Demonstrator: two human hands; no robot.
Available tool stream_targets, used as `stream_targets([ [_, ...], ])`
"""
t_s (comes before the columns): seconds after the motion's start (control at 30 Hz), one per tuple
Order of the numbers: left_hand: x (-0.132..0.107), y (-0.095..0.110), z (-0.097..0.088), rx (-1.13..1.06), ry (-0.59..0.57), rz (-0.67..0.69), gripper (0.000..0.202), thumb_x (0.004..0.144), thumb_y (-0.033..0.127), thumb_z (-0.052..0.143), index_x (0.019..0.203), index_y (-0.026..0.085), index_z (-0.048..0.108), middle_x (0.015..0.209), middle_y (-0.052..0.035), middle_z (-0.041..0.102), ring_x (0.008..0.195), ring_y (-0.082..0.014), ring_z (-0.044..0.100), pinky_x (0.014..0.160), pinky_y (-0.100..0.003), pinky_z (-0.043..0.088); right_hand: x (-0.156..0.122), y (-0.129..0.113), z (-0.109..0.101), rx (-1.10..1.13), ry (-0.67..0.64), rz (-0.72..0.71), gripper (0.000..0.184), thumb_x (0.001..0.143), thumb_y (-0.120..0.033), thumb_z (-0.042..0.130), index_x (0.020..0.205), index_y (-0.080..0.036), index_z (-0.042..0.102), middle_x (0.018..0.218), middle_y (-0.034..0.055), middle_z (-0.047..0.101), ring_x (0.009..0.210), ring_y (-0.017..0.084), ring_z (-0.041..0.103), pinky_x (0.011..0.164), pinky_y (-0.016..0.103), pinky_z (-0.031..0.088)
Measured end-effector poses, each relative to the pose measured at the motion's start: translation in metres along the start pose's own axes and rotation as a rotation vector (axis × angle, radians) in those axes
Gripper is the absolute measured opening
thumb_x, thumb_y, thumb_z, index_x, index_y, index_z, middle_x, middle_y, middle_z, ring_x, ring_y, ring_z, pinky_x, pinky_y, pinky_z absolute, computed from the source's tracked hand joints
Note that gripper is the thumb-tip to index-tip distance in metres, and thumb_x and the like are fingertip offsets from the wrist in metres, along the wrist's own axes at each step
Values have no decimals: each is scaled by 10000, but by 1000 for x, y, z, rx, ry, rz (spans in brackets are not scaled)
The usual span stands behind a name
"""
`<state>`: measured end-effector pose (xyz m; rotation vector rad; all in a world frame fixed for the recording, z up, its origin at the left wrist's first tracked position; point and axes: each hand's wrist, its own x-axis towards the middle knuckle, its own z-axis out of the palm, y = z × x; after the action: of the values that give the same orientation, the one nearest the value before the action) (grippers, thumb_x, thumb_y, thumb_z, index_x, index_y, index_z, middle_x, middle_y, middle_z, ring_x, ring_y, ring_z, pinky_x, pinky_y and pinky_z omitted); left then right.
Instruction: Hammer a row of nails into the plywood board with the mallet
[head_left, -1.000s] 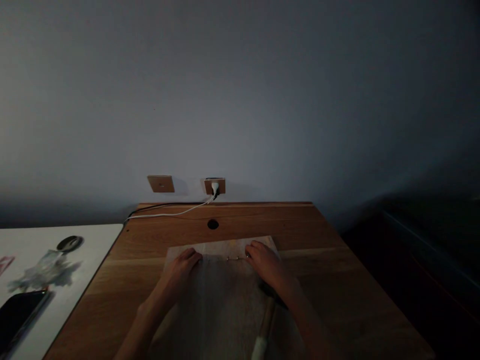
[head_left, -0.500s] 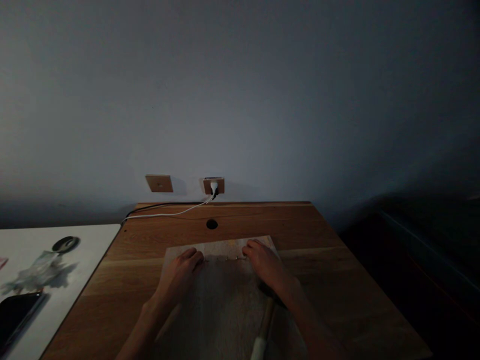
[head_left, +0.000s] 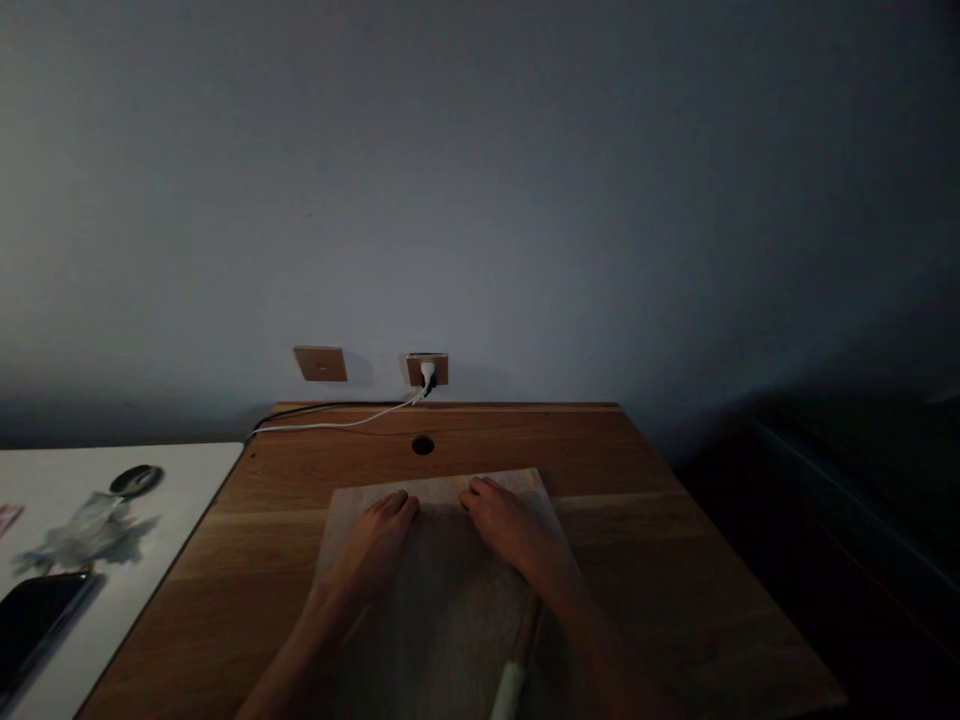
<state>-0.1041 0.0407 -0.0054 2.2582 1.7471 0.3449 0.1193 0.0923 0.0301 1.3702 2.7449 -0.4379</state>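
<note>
A pale wooden board [head_left: 442, 610] lies on the wooden table. Over its far part, my left hand [head_left: 384, 527] is closed, fingers curled down near the board. Facing it across a small gap, my right hand [head_left: 501, 518] is closed too, its fingertips bent toward the left. Whatever the fingers pinch is too small and dark to make out. Below my right forearm lies a tool with a wooden handle and a pale grip [head_left: 510, 688], probably a hammer; the forearm hides its far end.
The wooden table [head_left: 660, 560] reaches a wall with a socket [head_left: 427, 370] and plugged-in cables [head_left: 337, 425]. A round hole [head_left: 423, 445] is in the tabletop. On the white table [head_left: 187, 480] at left are a dark round object [head_left: 136, 480], a crumpled plastic bag [head_left: 94, 530] and a phone [head_left: 41, 610].
Both hands have moved closer together over the board, my right hand leftward and my left slightly rightward. The small thin bits seen between them before are no longer distinguishable.
</note>
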Motion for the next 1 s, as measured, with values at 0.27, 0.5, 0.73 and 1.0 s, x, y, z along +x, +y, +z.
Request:
stream_targets([
  [0.27,-3,-3,3,-128,51,44,257,981,99,438,998,179,682,1021,-82,660,956,-197,654,866,-310,498,3,-13,0,11,50,3,233,1034,-149,473,1136,-165,681,1174,96,675,1092,208,655,898,285,485],
  [0.5,-9,-4,-2,-158,26,86,329,928,33,425,1048,194,686,1051,-77,638,1000,-192,635,902,-307,497,9,-16,8,-44,31,-20,264,1039,-147,443,1119,-178,692,1142,91,692,1076,225,666,886,311,499],
  [0.73,-8,3,-4,-65,-2,-8,316,948,29,394,1064,164,655,1072,-108,641,1032,-215,632,903,-319,487,5,-23,5,-103,36,-17,312,1013,-104,407,1130,-180,686,1171,114,674,1074,248,662,881,353,513],
  [1.0,-1,3,3,-91,27,-45,265,967,69,407,1007,165,651,1023,-109,664,932,-204,650,831,-307,490,5,-34,8,-132,45,42,368,1026,-92,347,1201,-156,664,1201,157,673,1115,295,651,885,397,528],
])
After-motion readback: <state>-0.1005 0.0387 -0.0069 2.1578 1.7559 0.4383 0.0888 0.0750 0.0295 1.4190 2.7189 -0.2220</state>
